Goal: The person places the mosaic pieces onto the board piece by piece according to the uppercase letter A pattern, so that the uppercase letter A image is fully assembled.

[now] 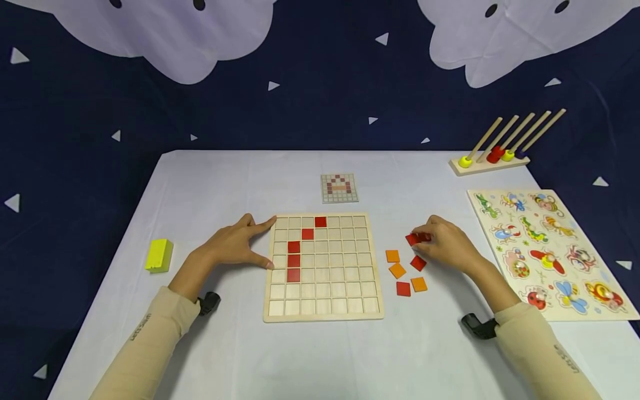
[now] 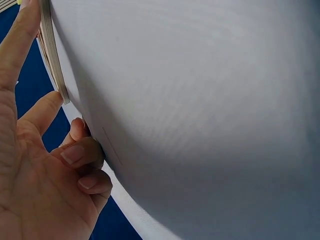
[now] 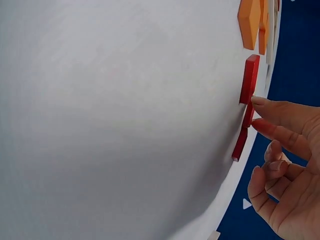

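Pale wooden grid board (image 1: 322,319) carried five red square tiles (image 1: 293,261)

It lay flat on the white-covered desk (image 1: 320,361) between the left hand (image 1: 239,243) and the right hand (image 1: 445,240), which were well apart. Its tiles stepped down leftward from the top row's middle, then ran straight down the second column. Thumb and index finger of the left hand were spread, their tips against the board's left edge. Right of the board, the right hand's thumb and index finger touched a loose red square tile (image 3: 248,116); whether they pinched it, I could not tell. Other red tiles (image 1: 418,263) and three orange square tiles (image 1: 392,256) lay nearby. Beyond the board lay a small square pattern card (image 1: 340,198); a yellow rectangular block (image 1: 159,255) sat on the left.
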### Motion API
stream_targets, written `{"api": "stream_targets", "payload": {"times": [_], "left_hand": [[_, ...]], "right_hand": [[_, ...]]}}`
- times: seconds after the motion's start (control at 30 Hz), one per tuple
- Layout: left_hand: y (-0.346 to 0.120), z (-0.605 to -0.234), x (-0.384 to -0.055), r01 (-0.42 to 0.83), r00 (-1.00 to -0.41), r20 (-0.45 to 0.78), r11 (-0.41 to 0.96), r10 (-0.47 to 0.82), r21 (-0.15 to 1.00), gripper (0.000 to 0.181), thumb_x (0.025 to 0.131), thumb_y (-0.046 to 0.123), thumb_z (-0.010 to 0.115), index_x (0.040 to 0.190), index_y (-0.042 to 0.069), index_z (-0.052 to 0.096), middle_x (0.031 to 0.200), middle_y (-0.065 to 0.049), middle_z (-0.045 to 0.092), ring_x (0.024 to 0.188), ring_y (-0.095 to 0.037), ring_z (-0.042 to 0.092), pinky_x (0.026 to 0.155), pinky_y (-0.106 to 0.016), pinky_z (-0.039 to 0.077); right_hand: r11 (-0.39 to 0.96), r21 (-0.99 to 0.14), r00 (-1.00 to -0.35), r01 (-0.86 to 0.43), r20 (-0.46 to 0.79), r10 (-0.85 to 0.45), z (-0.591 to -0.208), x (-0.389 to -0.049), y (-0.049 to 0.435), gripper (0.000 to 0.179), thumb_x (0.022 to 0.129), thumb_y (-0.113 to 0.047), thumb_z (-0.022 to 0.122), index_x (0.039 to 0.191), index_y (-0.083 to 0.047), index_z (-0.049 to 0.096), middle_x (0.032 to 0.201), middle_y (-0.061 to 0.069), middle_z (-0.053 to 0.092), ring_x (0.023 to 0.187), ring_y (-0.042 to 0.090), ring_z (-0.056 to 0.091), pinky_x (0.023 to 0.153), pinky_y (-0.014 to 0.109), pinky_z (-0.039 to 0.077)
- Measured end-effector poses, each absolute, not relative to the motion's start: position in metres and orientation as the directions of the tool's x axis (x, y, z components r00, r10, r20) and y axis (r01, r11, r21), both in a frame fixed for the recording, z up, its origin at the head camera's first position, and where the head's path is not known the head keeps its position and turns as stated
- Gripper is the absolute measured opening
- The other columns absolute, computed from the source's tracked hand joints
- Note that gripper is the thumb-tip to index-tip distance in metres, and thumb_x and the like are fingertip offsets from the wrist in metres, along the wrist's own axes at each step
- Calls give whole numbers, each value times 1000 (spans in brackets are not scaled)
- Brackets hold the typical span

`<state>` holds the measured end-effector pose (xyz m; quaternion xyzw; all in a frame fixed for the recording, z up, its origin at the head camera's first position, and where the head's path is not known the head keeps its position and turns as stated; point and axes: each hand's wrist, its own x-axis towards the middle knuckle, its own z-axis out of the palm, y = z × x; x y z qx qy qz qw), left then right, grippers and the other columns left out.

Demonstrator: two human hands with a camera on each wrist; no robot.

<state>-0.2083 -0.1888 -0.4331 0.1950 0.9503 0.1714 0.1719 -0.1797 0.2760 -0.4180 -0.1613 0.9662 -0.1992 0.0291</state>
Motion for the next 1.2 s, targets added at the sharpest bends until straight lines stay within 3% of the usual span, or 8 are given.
{"api": "stream_targets", "payload": {"times": [0.47,1.2], "left_hand": [[-190,-434,-208,323,-862,-251,860,439,395,117,61,71,81,156,26,31,103,-8,46,70,-19,44,64,-30,39],[-190,-432,-207,323,-859,-258,860,441,396,116,62,71,81,157,25,31,103,-8,45,71,-18,43,63,-30,39]], "right_hand": [[873,-378,-941,-308,-14,-338,-419,-181,282,25,82,-11,79,104,1,75,91,8,60,79,21,53,71,38,42],[847,-402,-929,-348,25,-370,-427,-189,287,23,76,-17,84,93,-4,75,82,1,52,75,18,48,67,29,38]]}}
